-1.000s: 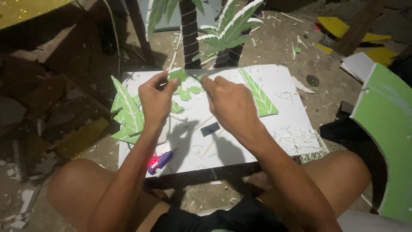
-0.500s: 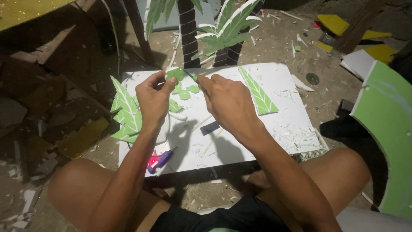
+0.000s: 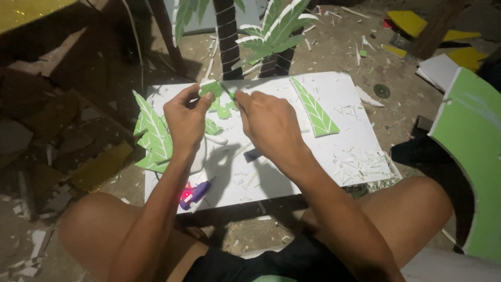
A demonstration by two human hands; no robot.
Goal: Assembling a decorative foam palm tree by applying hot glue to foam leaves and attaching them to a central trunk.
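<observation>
My left hand [image 3: 187,119] pinches a small green foam leaf piece [image 3: 211,88] above a white foam board [image 3: 339,94]. My right hand [image 3: 269,122] is closed around a thin tool whose tip touches the same leaf piece at its right edge. Under my hands lie more small green leaf pieces [image 3: 225,111]. A long green leaf with white veins [image 3: 314,108] lies on the board to the right. A cluster of green palm leaves [image 3: 152,136] sticks out over the board's left edge.
A purple glue gun with a red light [image 3: 194,195] lies at the board's near-left corner. White foam scraps [image 3: 360,159] litter the right side. Foam palm trees [image 3: 271,31] stand behind. A large green curved panel [image 3: 472,151] leans at right. My bare knees frame the board.
Both hands have stayed over the far middle of the board with the leaf piece. The right hand has shifted slightly along the piece's edge.
</observation>
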